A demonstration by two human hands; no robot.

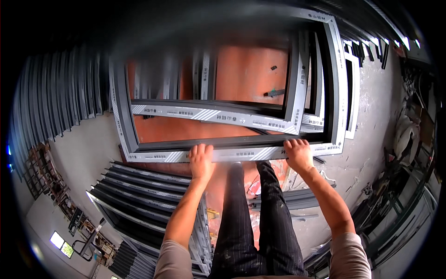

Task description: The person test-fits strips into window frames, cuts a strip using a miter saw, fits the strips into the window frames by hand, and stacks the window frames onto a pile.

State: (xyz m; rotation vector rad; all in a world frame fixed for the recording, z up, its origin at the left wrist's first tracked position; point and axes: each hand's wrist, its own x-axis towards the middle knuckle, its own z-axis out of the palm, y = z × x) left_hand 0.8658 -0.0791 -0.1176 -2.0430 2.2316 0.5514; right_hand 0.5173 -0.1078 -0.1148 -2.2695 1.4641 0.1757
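Both my hands grip the near rail of a large rectangular window frame (pixel 232 154), dark metal with a printed silver film along its faces. My left hand (pixel 201 160) is closed over the rail left of its middle, and my right hand (pixel 298 153) is wrapped round it toward the right corner. Through the opening a second, smaller frame (pixel 218 116) shows, with more framed pieces beyond it. Orange-red sheeting (pixel 251 60) lies beneath them. A dark smear hides the far left of the frames.
To my left stands a stack of dark frames (pixel 148 195). Long dark profiles (pixel 65 88) line the far left, and more profiles (pixel 290 199) lie on the floor right of my legs. Scrap and bars (pixel 395 186) crowd the right side. A white-edged frame (pixel 351 93) leans beyond the held one.
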